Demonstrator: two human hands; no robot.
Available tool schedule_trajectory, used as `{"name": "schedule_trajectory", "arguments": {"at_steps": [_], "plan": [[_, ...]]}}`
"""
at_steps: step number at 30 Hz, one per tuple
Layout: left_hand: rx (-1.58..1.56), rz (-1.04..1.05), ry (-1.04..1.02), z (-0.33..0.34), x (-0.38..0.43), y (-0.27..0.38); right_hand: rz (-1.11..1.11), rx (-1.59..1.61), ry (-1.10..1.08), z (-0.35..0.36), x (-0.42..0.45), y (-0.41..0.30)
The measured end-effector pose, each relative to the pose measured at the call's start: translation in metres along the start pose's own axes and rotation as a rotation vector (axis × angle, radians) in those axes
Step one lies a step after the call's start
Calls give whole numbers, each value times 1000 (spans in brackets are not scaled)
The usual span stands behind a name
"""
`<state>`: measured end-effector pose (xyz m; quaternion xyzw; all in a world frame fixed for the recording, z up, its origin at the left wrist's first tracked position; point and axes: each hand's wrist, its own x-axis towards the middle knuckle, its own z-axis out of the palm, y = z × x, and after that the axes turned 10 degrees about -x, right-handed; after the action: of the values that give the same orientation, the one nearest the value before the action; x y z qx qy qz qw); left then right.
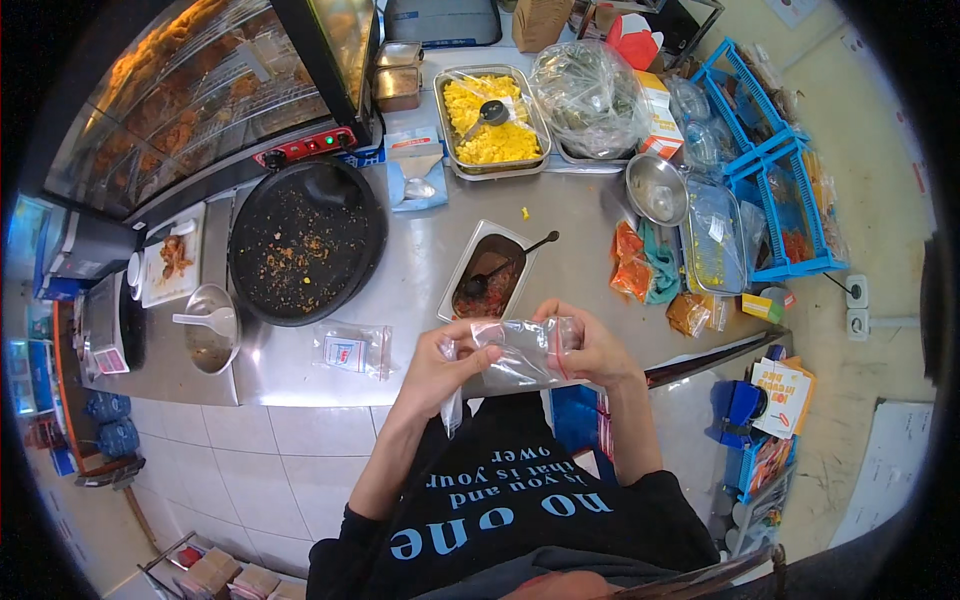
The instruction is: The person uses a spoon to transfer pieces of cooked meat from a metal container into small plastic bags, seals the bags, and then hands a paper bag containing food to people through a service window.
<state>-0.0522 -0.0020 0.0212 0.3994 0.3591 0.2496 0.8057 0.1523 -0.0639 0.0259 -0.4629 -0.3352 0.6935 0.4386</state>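
Both hands hold a clear plastic zip bag (525, 352) in front of my chest, at the counter's near edge. My left hand (450, 367) pinches one end between thumb and fingers, and some clear plastic hangs below it. At the other end, my right hand (585, 345) grips the bag beside its red zip line. Just beyond the hands sits a metal pan of dark reddish sauce (484, 274) with a black spoon (517, 262) in it. Another zip bag with a printed front (352, 351) lies flat on the counter to the left.
A round black pan (307, 244) with crumbs and a metal bowl (212, 330) stand left. Farther back are a tray of yellow food (491, 120) and a bagged tray of greens (589, 97). Blue baskets (780, 172), a steel bowl (658, 189) and an orange packet (628, 259) are right.
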Motion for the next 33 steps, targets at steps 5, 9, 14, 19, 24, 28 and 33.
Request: {"name": "schedule_trajectory", "arguments": {"at_steps": [5, 9, 14, 19, 24, 28, 33], "plan": [[791, 486, 88, 35, -11, 9, 84, -254, 34, 8, 3, -7], [776, 450, 37, 34, -15, 0, -14, -229, 26, 15, 10, -2], [554, 467, 224, -6, -11, -9, -86, -953, 896, -81, 78, 41], [-35, 237, 368, -30, -5, -38, -486, -1085, 939, -43, 131, 81], [-231, 107, 549, -48, 0, -61, -661, -1003, 372, -29, 89, 103], [-249, 7, 534, -49, 13, -82, -656, -1187, 346, -66, 91, 81], [-477, -154, 404, -54, 26, -96, -554, -1065, 350, -52, 88, 102]]}}
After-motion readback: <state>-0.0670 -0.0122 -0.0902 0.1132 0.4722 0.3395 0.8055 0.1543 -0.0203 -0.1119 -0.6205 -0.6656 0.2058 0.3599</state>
